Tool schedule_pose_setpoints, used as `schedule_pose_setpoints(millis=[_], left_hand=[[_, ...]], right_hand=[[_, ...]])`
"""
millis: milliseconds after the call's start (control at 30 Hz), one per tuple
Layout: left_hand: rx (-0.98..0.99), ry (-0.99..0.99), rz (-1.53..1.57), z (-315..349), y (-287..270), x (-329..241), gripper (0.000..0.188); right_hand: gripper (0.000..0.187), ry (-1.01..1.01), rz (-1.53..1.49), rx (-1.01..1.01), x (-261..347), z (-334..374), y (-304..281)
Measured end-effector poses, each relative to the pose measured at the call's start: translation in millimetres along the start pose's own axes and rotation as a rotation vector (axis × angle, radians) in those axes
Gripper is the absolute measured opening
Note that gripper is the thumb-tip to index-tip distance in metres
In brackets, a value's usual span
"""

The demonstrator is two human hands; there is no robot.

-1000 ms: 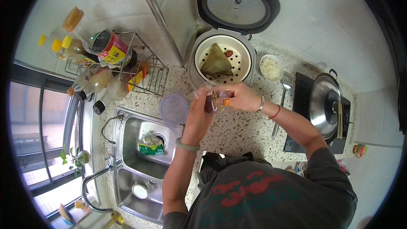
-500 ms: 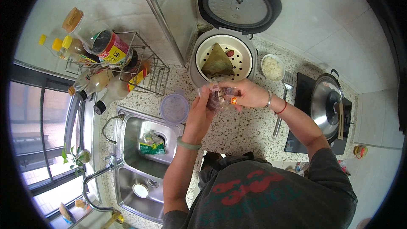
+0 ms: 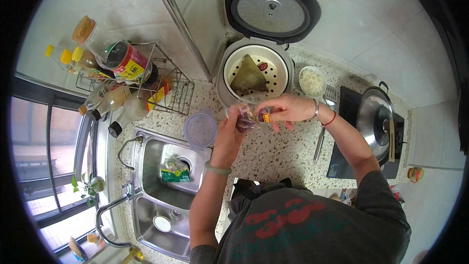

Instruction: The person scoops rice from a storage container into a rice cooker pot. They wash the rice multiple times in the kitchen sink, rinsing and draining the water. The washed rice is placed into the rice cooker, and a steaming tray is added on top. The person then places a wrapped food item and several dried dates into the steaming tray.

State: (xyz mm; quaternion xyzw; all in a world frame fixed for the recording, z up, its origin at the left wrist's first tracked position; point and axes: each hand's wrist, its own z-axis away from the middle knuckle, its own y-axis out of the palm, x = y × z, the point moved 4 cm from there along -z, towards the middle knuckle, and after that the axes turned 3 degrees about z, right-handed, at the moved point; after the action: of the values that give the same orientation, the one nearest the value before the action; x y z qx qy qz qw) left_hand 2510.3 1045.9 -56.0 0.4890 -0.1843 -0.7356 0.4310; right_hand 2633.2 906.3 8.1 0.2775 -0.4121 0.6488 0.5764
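Note:
My left hand point(image 3: 228, 134) grips a clear plastic bag point(image 3: 245, 123) with dark red dates showing through it. Close beside the bag's mouth, my right hand point(image 3: 284, 108) is closed, pinching a dark red date point(image 3: 263, 113) between thumb and fingers. Just beyond both hands stands a rice cooker point(image 3: 225, 90) with its lid point(image 3: 272, 11) up. Inside it sits a cream steamer tray with round holes point(image 3: 279, 76). On the tray lie a leaf-wrapped triangular rice dumpling point(image 3: 249, 76) and one red date point(image 3: 263, 66).
A bowl of white rice point(image 3: 312, 81) and a slotted spatula point(image 3: 320, 142) lie right of the cooker. Farther right, a lidded wok point(image 3: 375, 117) sits on a black hob point(image 3: 337, 159). Left are a round plastic lid point(image 3: 201, 129), a double sink point(image 3: 159, 198) and a bottle rack point(image 3: 181, 93).
My right hand has drawn slightly right from the bag, and a date now shows in its fingers. The left hand still grips the bag.

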Motion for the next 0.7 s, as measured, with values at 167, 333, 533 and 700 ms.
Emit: schedule_pose_setpoints(millis=[167,333,533,700], left_hand=[[0.036,-0.044,-0.053,4,7,1,0.039],[0.015,-0.023,-0.061,3,5,1,0.038],[-0.015,-0.01,-0.098,7,7,0,0.033],[-0.018,0.001,-0.069,5,5,3,0.035]], right_hand=[[0.041,0.041,0.097,-0.037,4,-2,5],[0.041,0.149,0.033,-0.146,-1,-12,4],[0.039,0.068,0.07,-0.277,-12,-23,14],[0.036,-0.143,0.192,-0.42,-30,-33,14]])
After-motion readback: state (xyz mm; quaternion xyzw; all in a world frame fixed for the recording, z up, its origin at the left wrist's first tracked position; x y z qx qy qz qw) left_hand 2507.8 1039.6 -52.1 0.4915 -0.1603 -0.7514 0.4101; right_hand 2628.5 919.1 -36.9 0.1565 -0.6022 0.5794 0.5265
